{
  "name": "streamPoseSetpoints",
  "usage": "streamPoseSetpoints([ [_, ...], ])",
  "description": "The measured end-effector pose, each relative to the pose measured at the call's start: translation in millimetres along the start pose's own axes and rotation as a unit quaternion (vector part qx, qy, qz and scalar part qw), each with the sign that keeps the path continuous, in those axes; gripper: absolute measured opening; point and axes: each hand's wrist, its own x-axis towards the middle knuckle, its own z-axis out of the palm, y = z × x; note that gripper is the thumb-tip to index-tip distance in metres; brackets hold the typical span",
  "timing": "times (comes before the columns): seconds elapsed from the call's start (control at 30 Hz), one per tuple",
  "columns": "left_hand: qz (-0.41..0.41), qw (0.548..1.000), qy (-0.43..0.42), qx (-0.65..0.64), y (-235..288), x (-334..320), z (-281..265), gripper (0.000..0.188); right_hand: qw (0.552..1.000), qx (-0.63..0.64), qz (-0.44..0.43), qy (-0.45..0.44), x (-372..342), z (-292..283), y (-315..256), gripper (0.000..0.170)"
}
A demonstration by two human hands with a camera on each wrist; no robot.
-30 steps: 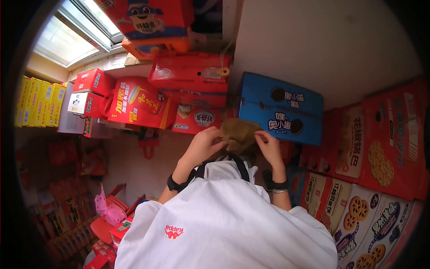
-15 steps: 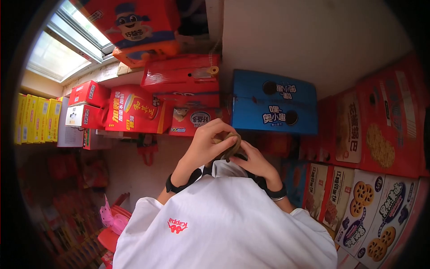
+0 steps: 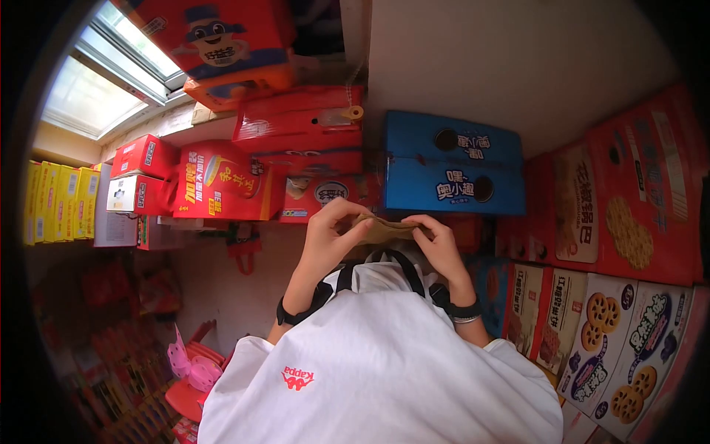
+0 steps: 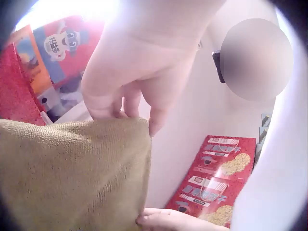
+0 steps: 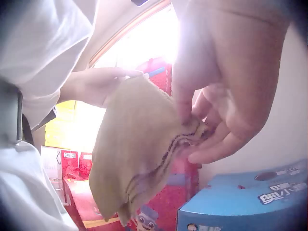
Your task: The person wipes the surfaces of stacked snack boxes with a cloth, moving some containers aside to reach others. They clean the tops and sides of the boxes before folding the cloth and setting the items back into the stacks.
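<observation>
Between both hands, close in front of the chest, hangs an olive-tan terry towel point(image 3: 386, 232), folded in layers. My left hand point(image 3: 325, 240) pinches one upper corner between thumb and fingers; the left wrist view shows the ribbed towel point(image 4: 77, 173) dropping from those fingertips. At the opposite end, my right hand point(image 3: 444, 255) grips the edge. Several stacked layers with dark stitched edges show on the towel point(image 5: 137, 134) in the right wrist view, gathered between the right hand's point(image 5: 226, 96) thumb and fingers.
A blue carton point(image 3: 452, 166) stands just beyond the hands, with red boxes point(image 3: 333, 194) to its left. More snack cartons point(image 3: 621, 340) are stacked along the right side. At lower left are a pink bow-like item point(image 3: 194, 368) and a red stool point(image 3: 185, 399).
The hands came together around the bunched towel, then moved apart again. Now the towel is stretched between them in a narrower, folded strip than a second ago.
</observation>
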Motion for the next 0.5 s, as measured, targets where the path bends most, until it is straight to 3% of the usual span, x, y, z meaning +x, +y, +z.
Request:
streamPoseSetpoints([
  [0.23,-0.008,0.997,0.07,-0.016,-14,-4,-17,0.014,0.997,0.039,-0.025,0.058,11,-6,-1,0.016],
  [0.5,-0.089,0.993,0.016,-0.081,-6,-10,-23,0.014,0.994,0.052,0.012,0.097,1,-18,-13,0.014],
])
